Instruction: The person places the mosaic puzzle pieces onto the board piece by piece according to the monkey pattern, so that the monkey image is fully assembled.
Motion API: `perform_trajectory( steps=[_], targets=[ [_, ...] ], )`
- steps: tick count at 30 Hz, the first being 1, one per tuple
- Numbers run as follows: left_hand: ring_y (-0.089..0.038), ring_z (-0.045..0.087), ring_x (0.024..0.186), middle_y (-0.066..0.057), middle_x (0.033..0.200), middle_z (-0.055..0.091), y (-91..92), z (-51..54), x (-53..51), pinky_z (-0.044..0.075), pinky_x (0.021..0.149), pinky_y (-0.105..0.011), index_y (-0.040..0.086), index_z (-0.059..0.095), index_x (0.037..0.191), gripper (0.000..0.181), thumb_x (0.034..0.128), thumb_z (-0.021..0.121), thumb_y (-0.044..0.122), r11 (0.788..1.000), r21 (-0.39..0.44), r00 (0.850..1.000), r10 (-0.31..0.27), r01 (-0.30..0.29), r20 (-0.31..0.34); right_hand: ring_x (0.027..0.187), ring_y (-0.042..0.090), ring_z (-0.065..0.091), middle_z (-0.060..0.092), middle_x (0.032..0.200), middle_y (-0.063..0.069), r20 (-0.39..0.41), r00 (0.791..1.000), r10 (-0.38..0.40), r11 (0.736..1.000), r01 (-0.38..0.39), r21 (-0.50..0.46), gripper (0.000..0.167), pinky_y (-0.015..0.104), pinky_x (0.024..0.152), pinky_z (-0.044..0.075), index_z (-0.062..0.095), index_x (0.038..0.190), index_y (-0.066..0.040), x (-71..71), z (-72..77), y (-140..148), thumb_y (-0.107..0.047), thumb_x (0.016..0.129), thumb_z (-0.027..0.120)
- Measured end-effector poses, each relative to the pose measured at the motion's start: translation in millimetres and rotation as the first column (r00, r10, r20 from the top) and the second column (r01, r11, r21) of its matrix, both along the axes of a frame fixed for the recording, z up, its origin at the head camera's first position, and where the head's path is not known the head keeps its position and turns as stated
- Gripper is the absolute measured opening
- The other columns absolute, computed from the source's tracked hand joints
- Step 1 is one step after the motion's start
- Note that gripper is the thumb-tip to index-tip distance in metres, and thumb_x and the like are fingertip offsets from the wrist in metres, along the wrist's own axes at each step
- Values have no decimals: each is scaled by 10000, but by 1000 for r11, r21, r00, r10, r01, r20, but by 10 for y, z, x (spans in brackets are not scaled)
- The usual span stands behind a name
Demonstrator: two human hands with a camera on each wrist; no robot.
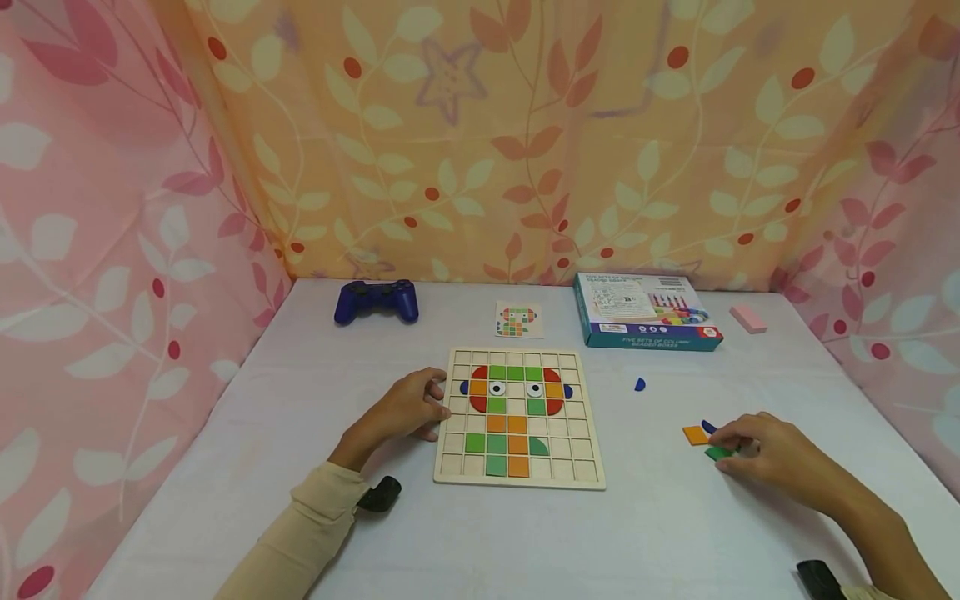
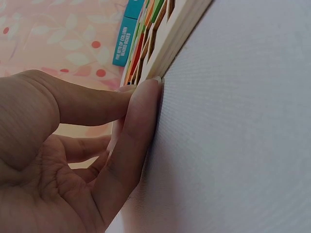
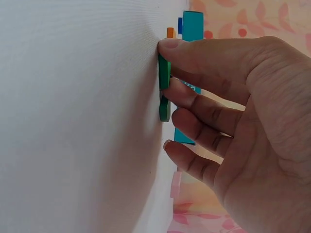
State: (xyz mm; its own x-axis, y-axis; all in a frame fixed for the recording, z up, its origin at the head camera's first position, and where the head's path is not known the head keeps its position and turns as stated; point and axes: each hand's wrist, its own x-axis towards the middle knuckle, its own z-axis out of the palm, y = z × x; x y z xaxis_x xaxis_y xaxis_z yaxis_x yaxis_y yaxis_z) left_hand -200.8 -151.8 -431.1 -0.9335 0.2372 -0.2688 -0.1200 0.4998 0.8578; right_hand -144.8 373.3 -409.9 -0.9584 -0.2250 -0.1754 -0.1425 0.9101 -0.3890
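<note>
A pale wooden grid board [image 1: 570, 471] lies on the table, partly filled with red, green, orange and blue tiles and two eye tiles. My left hand [image 1: 405, 406] grips its left edge, thumb and fingertips against the rim in the left wrist view. Out to the right, my right hand [image 1: 780, 458] pinches a green tile [image 3: 164, 70] between thumb and finger, low over the tabletop. Another green piece [image 3: 165, 110] shows beside those fingers. Close to the hand lie an orange square tile [image 1: 695, 436] and a blue piece [image 1: 708, 427], which the fingers partly cover.
Behind the board is a small pattern card [image 1: 518, 319]. A blue game controller [image 1: 376, 302] sits back left, a teal box [image 1: 648, 312] back right, with a pink block [image 1: 748, 319] beside it. One blue half-round piece [image 1: 640, 384] lies right of the board. Patterned curtains [image 1: 480, 142] enclose the table.
</note>
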Motion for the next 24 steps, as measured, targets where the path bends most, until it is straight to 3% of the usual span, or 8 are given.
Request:
perform_trajectory(
  steps=[11,14,20,24],
  targets=[
    [-228,636,928,-134,1235,563,0,-38,-13,674,663,-329,30,460,1554,666,950,738,-10,1000,0,1000,4,-4,6,966,215,583,691,1020,5,-24,999,37,999,-36,16,284,498,849,617,809,1084,-126,-75,38,-159,-321,884,856],
    [-229,636,930,-135,1237,564,1,-34,-10,673,662,-329,32,462,1553,665,950,739,-8,1000,-2,1000,6,-6,7,980,203,588,699,1027,-17,-45,997,65,998,-65,7,284,474,861,618,810,1083,-142,-98,61,-269,-337,883,859],
    [-229,635,936,-135,1239,567,3,-19,1,673,662,-327,32,464,1553,665,949,738,-8,1000,-4,1000,8,-8,6,970,159,578,683,998,-82,-94,985,147,988,-150,-32,244,278,808,591,812,1083,-185,-174,104,-528,-326,891,860],
    [-229,636,936,-139,1242,569,3,-11,5,674,663,-328,25,459,1555,669,947,734,-15,1000,1,1000,7,-7,3,982,147,587,696,1012,-98,-108,975,193,978,-200,-62,252,268,810,596,807,1105,-171,-255,120,-724,-311,901,854]
  ],
)
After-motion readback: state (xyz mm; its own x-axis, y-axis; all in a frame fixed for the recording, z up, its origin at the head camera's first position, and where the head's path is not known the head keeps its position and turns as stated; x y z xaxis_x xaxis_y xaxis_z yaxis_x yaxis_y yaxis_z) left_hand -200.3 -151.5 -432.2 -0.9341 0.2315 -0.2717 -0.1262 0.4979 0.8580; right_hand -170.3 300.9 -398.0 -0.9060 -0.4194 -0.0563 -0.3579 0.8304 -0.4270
